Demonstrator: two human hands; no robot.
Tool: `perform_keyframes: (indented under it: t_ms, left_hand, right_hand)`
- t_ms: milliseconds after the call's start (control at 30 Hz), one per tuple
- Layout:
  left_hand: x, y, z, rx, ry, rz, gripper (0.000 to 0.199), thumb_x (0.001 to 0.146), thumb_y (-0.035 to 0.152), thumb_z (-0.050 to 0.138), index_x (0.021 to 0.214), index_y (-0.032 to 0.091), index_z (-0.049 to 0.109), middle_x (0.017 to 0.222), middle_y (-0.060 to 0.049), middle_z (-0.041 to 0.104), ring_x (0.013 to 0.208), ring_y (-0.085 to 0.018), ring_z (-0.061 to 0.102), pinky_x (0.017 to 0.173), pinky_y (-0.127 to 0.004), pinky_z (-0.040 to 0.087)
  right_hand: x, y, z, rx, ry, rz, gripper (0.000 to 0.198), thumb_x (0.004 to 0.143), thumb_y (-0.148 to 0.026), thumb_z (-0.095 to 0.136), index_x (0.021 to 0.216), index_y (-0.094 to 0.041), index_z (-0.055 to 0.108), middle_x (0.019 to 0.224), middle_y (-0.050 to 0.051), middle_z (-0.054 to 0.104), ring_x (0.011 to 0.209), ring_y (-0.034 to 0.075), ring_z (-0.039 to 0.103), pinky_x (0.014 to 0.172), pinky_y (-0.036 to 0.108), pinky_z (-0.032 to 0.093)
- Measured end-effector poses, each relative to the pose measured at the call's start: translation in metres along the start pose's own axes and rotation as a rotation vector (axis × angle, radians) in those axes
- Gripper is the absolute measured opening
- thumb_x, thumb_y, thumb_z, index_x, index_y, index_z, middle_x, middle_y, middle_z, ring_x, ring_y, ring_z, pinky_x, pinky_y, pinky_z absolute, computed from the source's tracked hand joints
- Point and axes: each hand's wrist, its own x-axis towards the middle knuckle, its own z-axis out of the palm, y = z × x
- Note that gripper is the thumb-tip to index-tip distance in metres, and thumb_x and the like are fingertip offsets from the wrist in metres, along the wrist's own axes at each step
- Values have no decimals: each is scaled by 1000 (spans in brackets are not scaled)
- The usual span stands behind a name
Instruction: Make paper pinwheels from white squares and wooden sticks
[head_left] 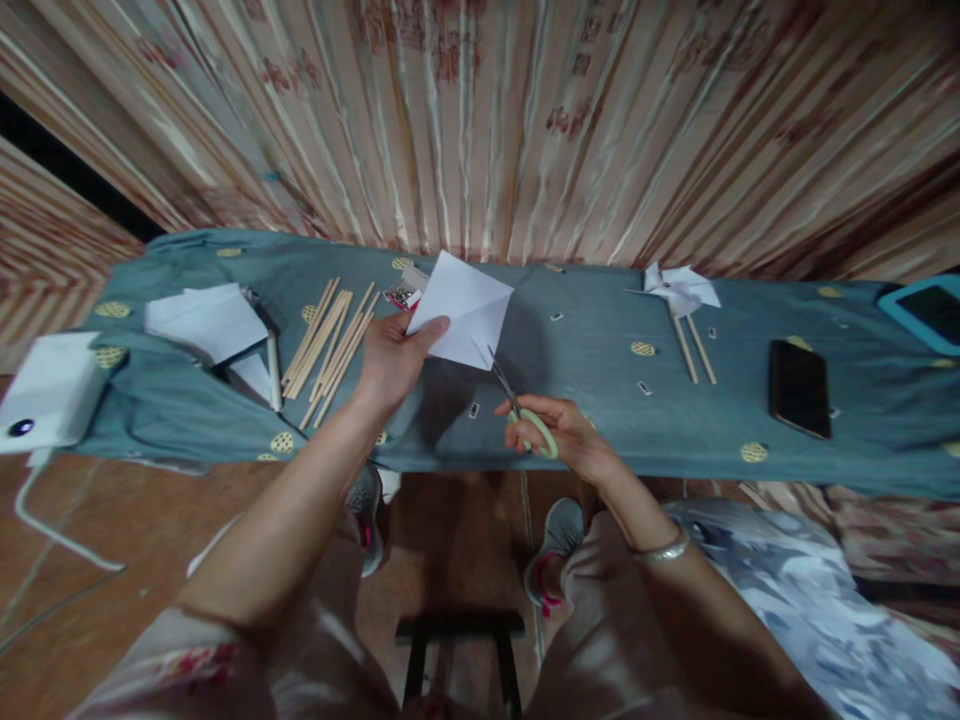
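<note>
Above the cloth-covered table, my left hand (pixel 401 360) pinches a white square of paper (pixel 471 305) by its left corner, thumb on top. Faint crease lines run across the paper. My right hand (pixel 551 428) has its fingers in the handles of a pair of scissors (pixel 531 425) with pale green grips. The blades are slightly apart and reach the paper's lower corner. Just left of my left hand lie several wooden sticks (pixel 326 345). Partly hidden behind the paper is a small container (pixel 405 298) of tiny items I cannot make out.
White paper sheets (pixel 210 320) lie on the left of the blue-green cloth (pixel 600 390). Paper pinwheels (pixel 681 288) on sticks and a dark phone (pixel 799 388) lie to the right. A white device (pixel 51 390) stands far left, a blue-framed tablet (pixel 926 312) far right. Below is a dark stool (pixel 460 628).
</note>
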Motion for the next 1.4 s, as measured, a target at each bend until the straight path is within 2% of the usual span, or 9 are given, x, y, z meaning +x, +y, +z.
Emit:
perform_keyframes:
  t_ms: [100,200,333,433,700,900,1033,1167,1400]
  left_hand:
    - [2,3,-2,-38,22,-16,28,58,36,82,69,13,72,67,-2,69,57,-14,59,57,-26,48]
    - [0,4,-3,-16,-1,-51,28,58,37,82,70,13,72,68,-3,70,59,-15,61,59,-27,49]
    - [-8,2,-1,64,-118,-155,28,58,37,80,71,13,74,65,-3,69,57,-15,58,56,-26,44]
    - [-13,0,2,130,-236,-227,24,56,36,80,63,14,72,58,-1,66,53,-14,55,52,-25,41]
    - [-22,-7,9,250,-494,-312,18,56,31,77,58,15,69,52,2,61,49,-11,50,49,-23,37]
    - [-22,-7,12,87,-407,-346,32,59,43,81,70,14,71,67,-3,70,61,-16,62,60,-26,48]
    - [-27,-12,19,-176,-373,-350,48,67,61,73,87,17,72,87,-8,75,85,-24,70,75,-32,54]
    - [-42,-18,31,-293,-402,-355,52,64,57,78,101,21,72,110,-9,73,108,-28,65,86,-36,54]
    - [-56,-25,50,-235,-262,-339,42,56,41,86,87,15,73,92,-8,75,88,-22,68,79,-31,52]
  right_hand:
    - [-2,-5,-11,-17,19,6,47,61,-51,84,91,-18,70,65,-1,68,52,8,55,49,21,42]
    - [0,-6,-22,-29,151,-71,49,61,-55,83,90,-18,71,65,1,69,53,9,57,47,21,41]
    - [7,-6,-33,-3,411,-210,52,57,-56,84,91,-20,70,71,2,72,56,10,59,48,21,42]
    - [11,-8,-37,18,513,-270,51,52,-50,88,90,-22,69,74,0,73,61,11,61,54,22,46]
    - [13,-8,-34,-84,385,-268,50,45,-36,92,87,-22,68,69,-3,68,64,12,61,61,25,50]
    - [14,-8,-30,-80,383,-254,49,44,-34,91,83,-20,65,62,-7,62,56,8,54,55,23,46]
    - [17,-7,-25,-42,493,-254,51,44,-34,90,86,-21,63,61,-8,61,52,7,49,51,22,41]
    - [22,-3,-16,14,621,-279,53,45,-38,88,88,-22,61,63,-7,62,54,9,51,52,23,41]
    - [25,1,-1,-14,638,-326,48,54,-40,83,91,-23,59,63,-6,62,57,11,52,54,23,41]
